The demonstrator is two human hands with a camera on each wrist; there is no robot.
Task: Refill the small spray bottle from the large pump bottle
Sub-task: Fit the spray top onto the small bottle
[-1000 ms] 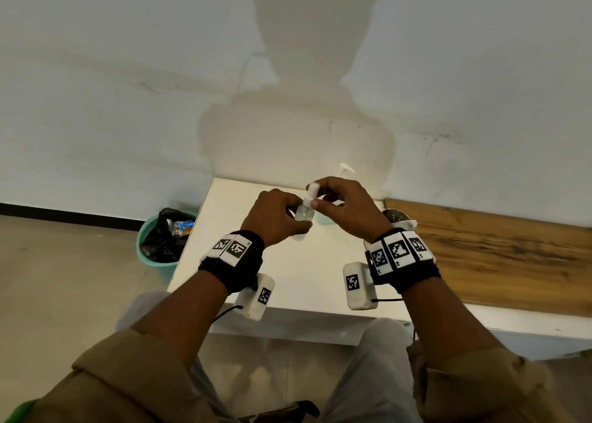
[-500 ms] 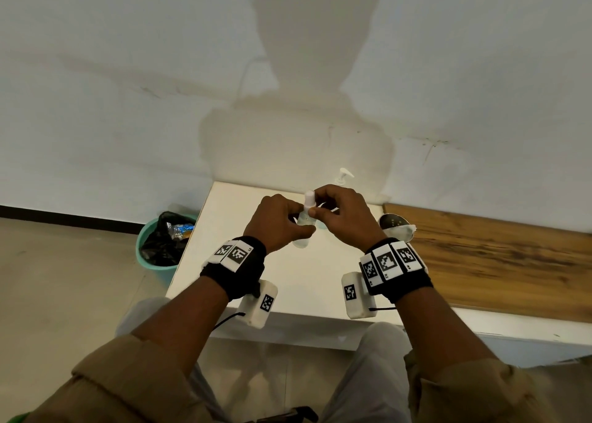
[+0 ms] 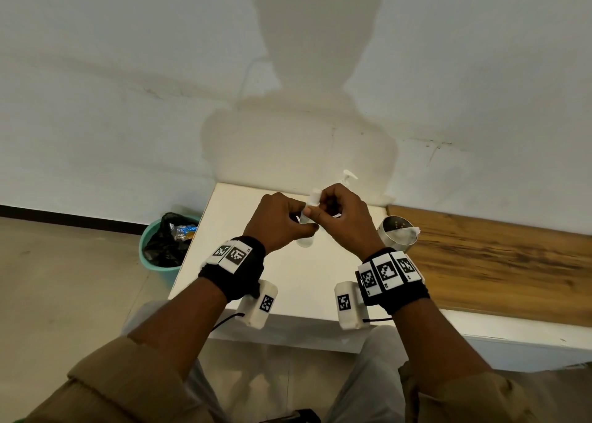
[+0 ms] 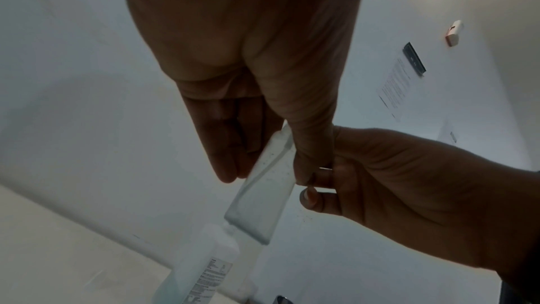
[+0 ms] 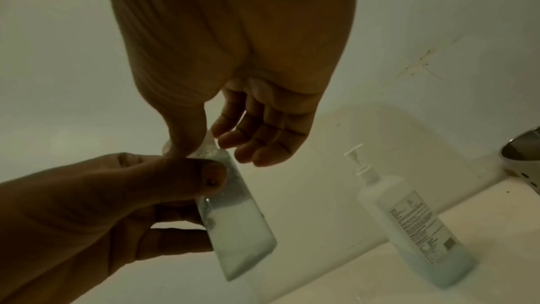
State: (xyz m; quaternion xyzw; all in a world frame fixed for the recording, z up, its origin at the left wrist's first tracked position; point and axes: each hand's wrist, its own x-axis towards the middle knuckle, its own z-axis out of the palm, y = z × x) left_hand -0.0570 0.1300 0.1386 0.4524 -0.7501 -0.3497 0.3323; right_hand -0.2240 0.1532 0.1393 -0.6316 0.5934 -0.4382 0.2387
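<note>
The small clear spray bottle [image 3: 305,238] hangs upright above the white table [image 3: 298,281], partly filled with pale liquid [image 5: 242,228]. My left hand [image 3: 290,222] grips its body between thumb and fingers. My right hand [image 3: 320,205] pinches the white cap [image 3: 315,197] at its top, thumb on one side and fingertips on the other. The large white pump bottle [image 5: 409,228] stands on the table behind my hands. In the head view only its pump head [image 3: 348,176] shows past the right hand.
A shiny metal cup [image 3: 397,233] stands just right of my right hand, at the end of a wooden board [image 3: 496,256]. A teal bin [image 3: 145,256] lined with a black bag sits on the floor left of the table. The wall is close behind.
Both hands kept their hold on the small bottle. They have shifted a little lower and toward me, and the bottle now sits slightly more upright.
</note>
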